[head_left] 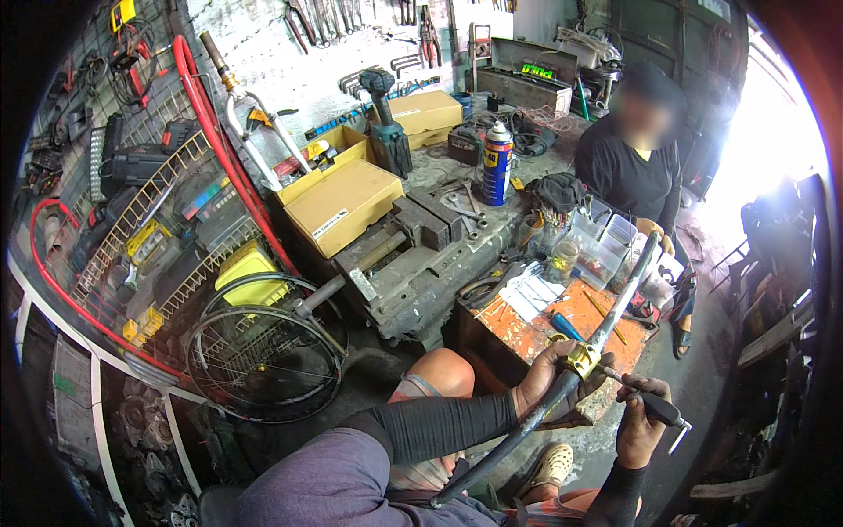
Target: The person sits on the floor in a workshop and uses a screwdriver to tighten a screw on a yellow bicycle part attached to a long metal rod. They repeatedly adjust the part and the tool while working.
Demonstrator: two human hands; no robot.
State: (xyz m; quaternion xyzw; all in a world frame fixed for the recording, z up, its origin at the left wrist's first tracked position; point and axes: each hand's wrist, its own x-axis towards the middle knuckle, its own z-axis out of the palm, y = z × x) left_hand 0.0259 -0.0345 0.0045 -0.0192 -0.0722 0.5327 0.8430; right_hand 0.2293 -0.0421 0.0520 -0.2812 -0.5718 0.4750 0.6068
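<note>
A long dark bar [536,420] with a gold-coloured clamp [583,357] around it slants up from my lap toward the right. My left hand [542,379] wraps round the bar and clamp. In my right hand [643,426] is a folding hex key tool [660,409] with a dark body. One of its keys reaches to the clamp, and another bent key sticks out at the lower right. The tip of the reaching key is partly hidden at the clamp. Behind the bar stands a low orange worktop [536,327] with a blue-handled tool [565,328] on it.
A heavy bench vise [413,255], cardboard box [344,206], and blue spray can [497,167] are on the bench. Clear parts boxes [606,241] stand beyond the worktop. Bicycle rims [263,360] lean at left. Another person [628,149] sits at the far right.
</note>
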